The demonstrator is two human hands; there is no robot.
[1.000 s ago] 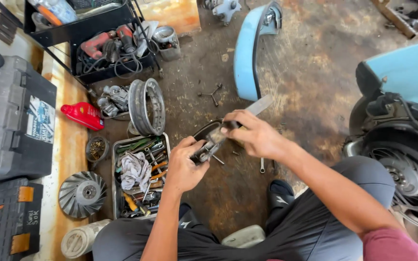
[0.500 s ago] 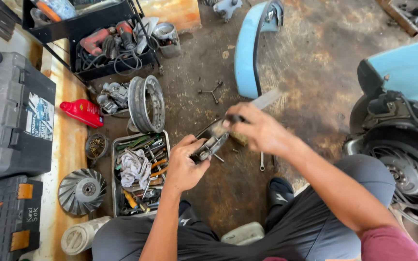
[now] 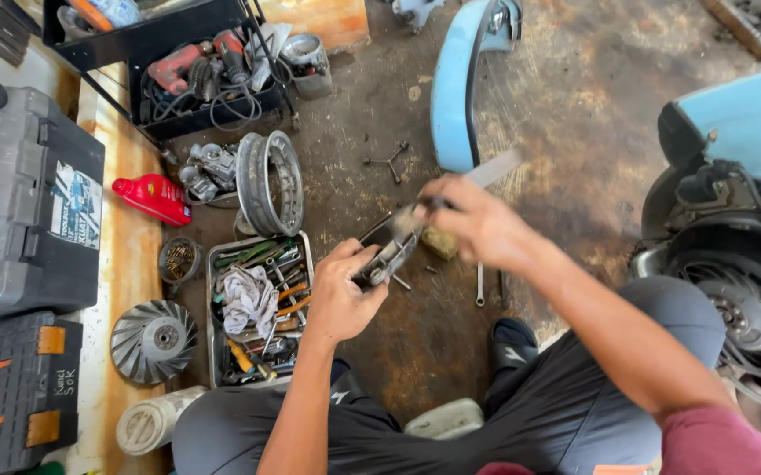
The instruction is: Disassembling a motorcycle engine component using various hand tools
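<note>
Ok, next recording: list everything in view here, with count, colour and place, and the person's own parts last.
metal part: one, dark grey, held at centre
brush: one, pale handle, blurred, in the right hand
tool tray: one, grey metal, full of mixed tools and a rag, floor left of centre
wheel rim: one, grey, standing above the tray
red bottle: one, lying on the left
tool cases: two, grey and dark with orange, far left
fan disc: one, grey, lower left
black crate: one, holding a red power tool, top
blue panel: one, top centre
scooter: one, pale blue, right edge
left hand: grips the metal part
right hand: holds the brush
</note>
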